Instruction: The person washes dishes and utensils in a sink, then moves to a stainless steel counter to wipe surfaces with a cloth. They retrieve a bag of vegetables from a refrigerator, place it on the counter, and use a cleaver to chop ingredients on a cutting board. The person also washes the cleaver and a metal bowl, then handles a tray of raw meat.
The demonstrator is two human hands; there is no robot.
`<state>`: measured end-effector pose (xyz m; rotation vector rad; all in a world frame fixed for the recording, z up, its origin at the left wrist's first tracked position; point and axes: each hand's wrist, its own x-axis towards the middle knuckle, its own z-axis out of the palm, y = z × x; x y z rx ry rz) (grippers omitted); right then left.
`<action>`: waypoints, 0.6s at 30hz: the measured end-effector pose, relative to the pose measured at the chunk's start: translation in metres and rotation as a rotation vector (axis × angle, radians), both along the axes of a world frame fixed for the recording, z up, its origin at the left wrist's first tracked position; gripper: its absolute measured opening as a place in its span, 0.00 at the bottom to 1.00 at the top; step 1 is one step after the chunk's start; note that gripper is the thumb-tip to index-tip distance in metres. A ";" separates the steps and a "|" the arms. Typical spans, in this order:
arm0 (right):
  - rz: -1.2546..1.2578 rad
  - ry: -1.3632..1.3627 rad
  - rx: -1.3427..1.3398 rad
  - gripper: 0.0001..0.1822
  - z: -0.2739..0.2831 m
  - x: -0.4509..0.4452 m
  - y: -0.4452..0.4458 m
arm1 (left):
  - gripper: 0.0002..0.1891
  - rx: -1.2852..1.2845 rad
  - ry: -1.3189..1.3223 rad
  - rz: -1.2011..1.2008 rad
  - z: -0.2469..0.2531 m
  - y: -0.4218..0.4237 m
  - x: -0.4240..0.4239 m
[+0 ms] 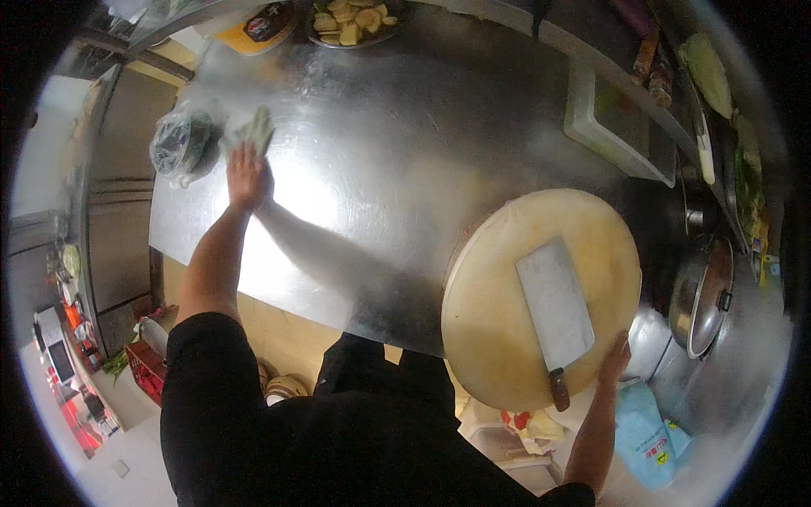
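My left hand [248, 177] presses a pale cloth [253, 132] against the stainless steel counter [393, 165], its fingers partly over the cloth. Just left of it stands a bowl-like container wrapped in clear plastic [180, 146]. My right hand [614, 360] rests at the lower right edge of a thick round chopping board [488, 304]; whether its fingers grip the rim cannot be told. On the board lies a cleaver [556, 304] with a broad metal blade, its brown handle pointing towards me.
A plate of sliced pale food [355, 42] and a yellow container [256, 38] stand at the far edge. A translucent plastic tub [618, 133] is at the back right. A lidded pan [700, 298] and a blue bag [646, 431] lie right of the board.
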<state>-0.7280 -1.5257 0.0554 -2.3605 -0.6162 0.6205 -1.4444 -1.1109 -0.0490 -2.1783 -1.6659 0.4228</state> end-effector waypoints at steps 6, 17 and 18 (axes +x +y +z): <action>0.023 0.049 0.093 0.28 0.013 -0.020 0.021 | 0.25 0.164 -0.463 0.475 -0.006 -0.141 0.026; 0.364 -0.052 -0.048 0.24 0.007 0.046 -0.002 | 0.27 -0.572 -0.739 -0.623 0.014 -0.268 0.200; 0.079 -0.073 -0.214 0.20 0.037 0.025 0.025 | 0.27 -0.592 -0.788 -0.668 0.015 -0.271 0.169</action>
